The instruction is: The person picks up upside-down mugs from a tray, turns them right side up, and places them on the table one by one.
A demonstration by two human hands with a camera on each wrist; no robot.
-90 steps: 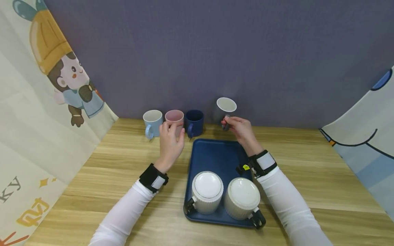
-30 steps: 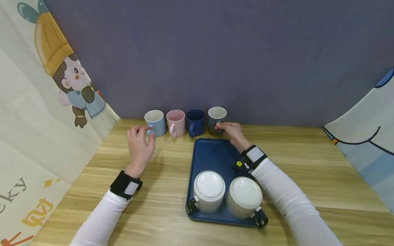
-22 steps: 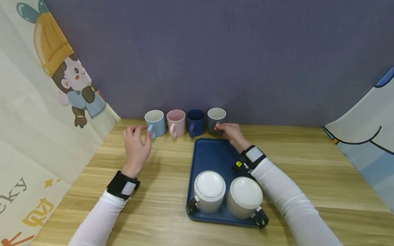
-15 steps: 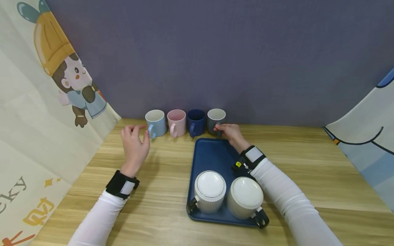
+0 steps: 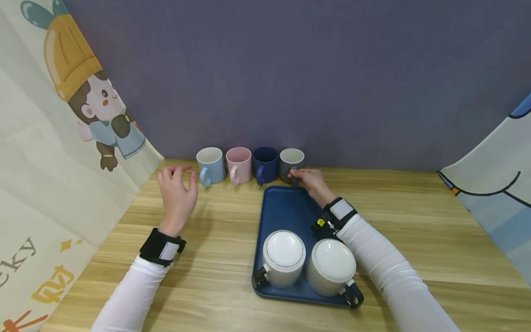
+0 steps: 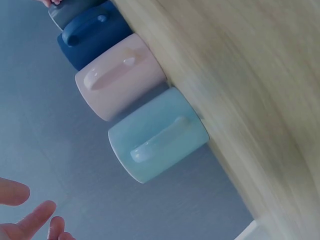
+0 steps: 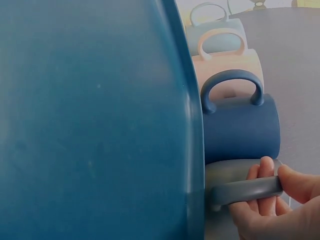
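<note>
Against the back panel a light blue mug [image 5: 211, 167], a pink mug [image 5: 239, 165], a navy mug [image 5: 265, 165] and a grey mug [image 5: 290, 162] stand upright in a row, handles toward me. My right hand [image 5: 313, 184] pinches the handle of the grey mug; the right wrist view shows fingers and thumb round that grey handle [image 7: 247, 191]. My left hand [image 5: 178, 196] hovers left of the light blue mug, fingers loosely bent and holding nothing. In the left wrist view its fingertips [image 6: 40, 215] are apart from the light blue mug.
In front of the row lies a dark blue tray [image 5: 282, 207]. On its near half two ribbed off-white mugs [image 5: 284, 258] with black handles stand upside down. A grey panel [image 5: 290, 83] rises behind the wooden table [image 5: 215, 276]; printed cloths hang at both sides.
The grey mug, earlier raised and apart at the right, now stands beside the navy mug. My left hand has moved left from the pink mug, past the light blue mug's handle, and away from it.
</note>
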